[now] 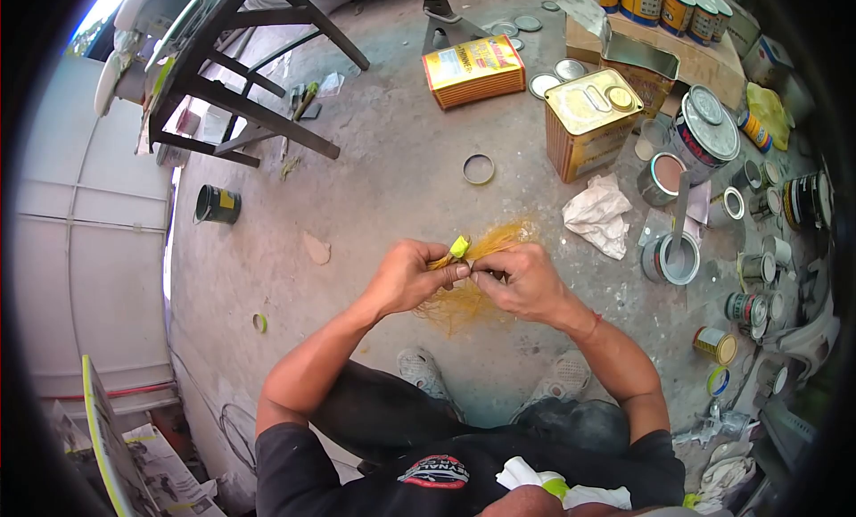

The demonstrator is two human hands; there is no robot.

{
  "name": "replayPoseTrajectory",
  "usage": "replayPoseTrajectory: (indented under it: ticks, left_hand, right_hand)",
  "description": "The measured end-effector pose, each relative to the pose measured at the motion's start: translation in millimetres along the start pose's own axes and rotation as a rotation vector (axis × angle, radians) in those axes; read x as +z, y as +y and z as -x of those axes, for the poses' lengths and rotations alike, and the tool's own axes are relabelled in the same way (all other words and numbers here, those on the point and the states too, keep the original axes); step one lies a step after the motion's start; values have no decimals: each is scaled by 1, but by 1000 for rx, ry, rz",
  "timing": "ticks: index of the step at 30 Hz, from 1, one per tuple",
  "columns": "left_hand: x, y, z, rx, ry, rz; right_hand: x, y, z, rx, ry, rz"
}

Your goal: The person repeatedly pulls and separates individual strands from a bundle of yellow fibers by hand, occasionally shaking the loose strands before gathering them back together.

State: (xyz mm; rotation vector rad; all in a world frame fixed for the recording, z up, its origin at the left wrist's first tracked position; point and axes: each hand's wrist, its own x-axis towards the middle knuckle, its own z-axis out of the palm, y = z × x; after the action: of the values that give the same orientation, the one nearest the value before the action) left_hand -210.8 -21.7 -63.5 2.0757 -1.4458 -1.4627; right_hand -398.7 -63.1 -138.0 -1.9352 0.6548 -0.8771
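In the head view, a loose bundle of thin yellow fibres [499,238] spreads out between and below my hands. My left hand [410,272] pinches one end of it, with thumb and fingers closed. A crumpled bright yellow-green piece [459,247], like tape, sits on the bundle at my left fingertips. My right hand [526,285] is closed on the strands close by, its fingertips almost meeting the left ones. Fingers cover the spot where the strands come together. More fibres hang under the hands, above the concrete floor [357,196].
Thinner tins [588,115], a paint can with a stick [670,258] and many other cans stand to the right. A white rag [597,215] lies near them. A dark metal stand [259,89] is at upper left, a black can [217,205] below it.
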Motion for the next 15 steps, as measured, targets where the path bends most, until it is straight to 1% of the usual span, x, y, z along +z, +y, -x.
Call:
replayPoseTrajectory:
  ticks: [1, 3, 4, 6, 7, 9, 10, 12, 13, 15]
  left_hand:
    - [0, -6, -3, 1, 1, 2]
    - [-2, -21, -8, 148, -117, 111]
    - [-4, -24, -8, 147, -116, 114]
    - [-11, -26, -8, 158, -395, 221]
    - [-12, -28, -8, 160, -396, 224]
    - [-12, -29, -7, 187, -440, 103]
    - [-11, -27, -5, 187, -439, 105]
    - [-9, -18, 0, 75, -358, 161]
    - [-7, -16, 0, 78, -358, 164]
    - [-2, -15, 1, 40, -237, 346]
  right_hand:
    - [0, -1, 1, -1, -1, 1]
    - [0, -2, 3, 311, -152, -369]
    - [0, -1, 4, 311, -155, -368]
    - [2, 5, 5, 434, -304, -680]
    - [3, 9, 5, 437, -305, -677]
    - [5, 15, 6, 634, -365, -761]
    - [5, 15, 6, 636, -367, -760]
    - [7, 12, 6, 464, -293, -699]
    - [8, 10, 6, 465, -294, -696]
    - [12, 7, 6, 446, -194, -770]
